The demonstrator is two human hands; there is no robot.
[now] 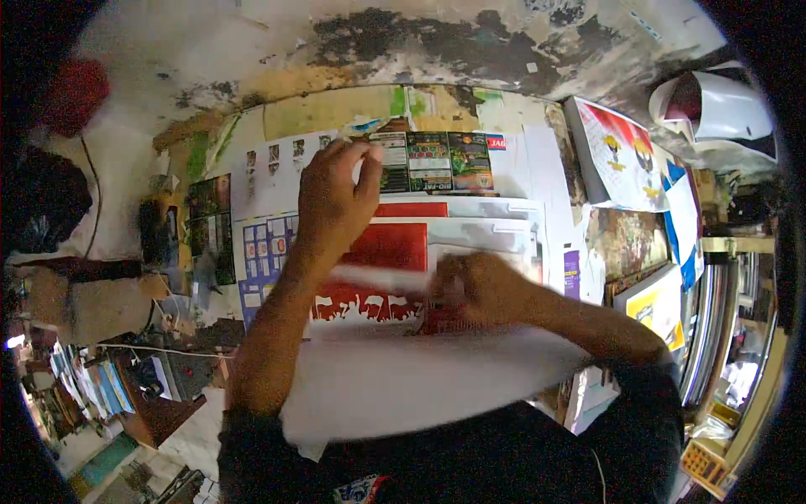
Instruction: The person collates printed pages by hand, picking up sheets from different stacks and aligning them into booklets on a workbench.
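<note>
My left hand (340, 189) is over the upper middle of the work surface, its fingers curled in toward the thumb. Whatever they hold, if anything, is too small to make out. Lower and to the right, my right hand (474, 286) is smeared by motion above red and white printed sheets, so its grip is unclear. A red printed panel (390, 246) lies between the two hands. Below it runs a red band with white crowd silhouettes (365, 307). A large white sheet (420, 378) bows down toward my body, blurred along its edge.
Dark printed leaflets (430, 160) lie at the far side, and a purple-and-white sheet (270, 244) is at the left. Stacked posters (617, 155) and a yellow print (655, 311) stand to the right. A peeling, stained wall (403, 50) rises behind.
</note>
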